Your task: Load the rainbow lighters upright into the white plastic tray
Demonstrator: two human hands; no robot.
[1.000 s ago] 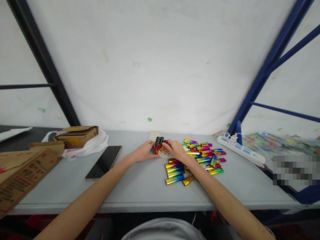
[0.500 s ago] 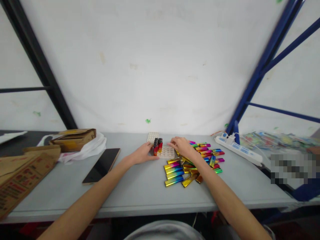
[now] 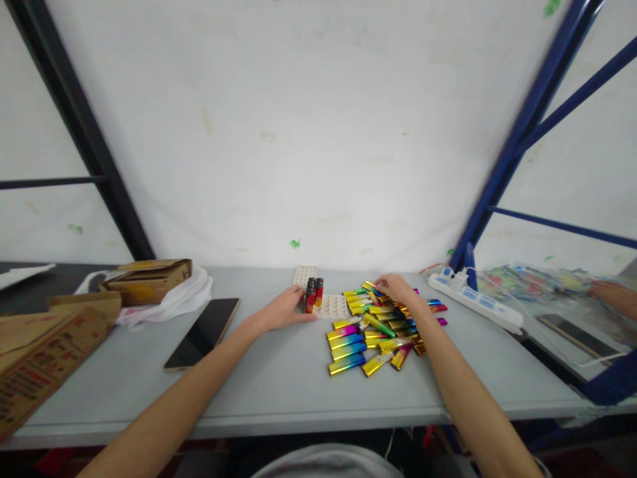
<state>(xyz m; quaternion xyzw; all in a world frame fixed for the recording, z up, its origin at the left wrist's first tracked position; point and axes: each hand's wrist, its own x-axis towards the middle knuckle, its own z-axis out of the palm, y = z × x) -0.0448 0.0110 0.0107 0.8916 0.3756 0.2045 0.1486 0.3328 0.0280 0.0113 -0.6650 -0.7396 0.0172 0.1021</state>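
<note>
Several red lighters (image 3: 310,302) with black tops stand upright in a close group, by a pale tray with rows of round holes (image 3: 334,306). My left hand (image 3: 287,308) is beside them, thumb stretched out in front and fingers behind, open around their left side. A heap of shiny flat metallic-coloured pieces (image 3: 347,348), gold, blue, pink and green, lies right of the tray. At the heap's far edge my right hand (image 3: 397,288) is curled, its fingertips pinching the end of a shiny gold piece (image 3: 369,286).
Behind the lighters lies a second pale tray (image 3: 304,273). A dark phone (image 3: 204,333) and cardboard boxes (image 3: 149,282) on a white plastic bag (image 3: 199,285) are at left. At right are a white power strip (image 3: 475,300), a blue frame (image 3: 497,179) and another person's hand (image 3: 614,295).
My right hand has moved right, from above the tray to the far edge of the heap, and some pieces there have shifted. My left hand stays put. Another person's hand appears at far right.
</note>
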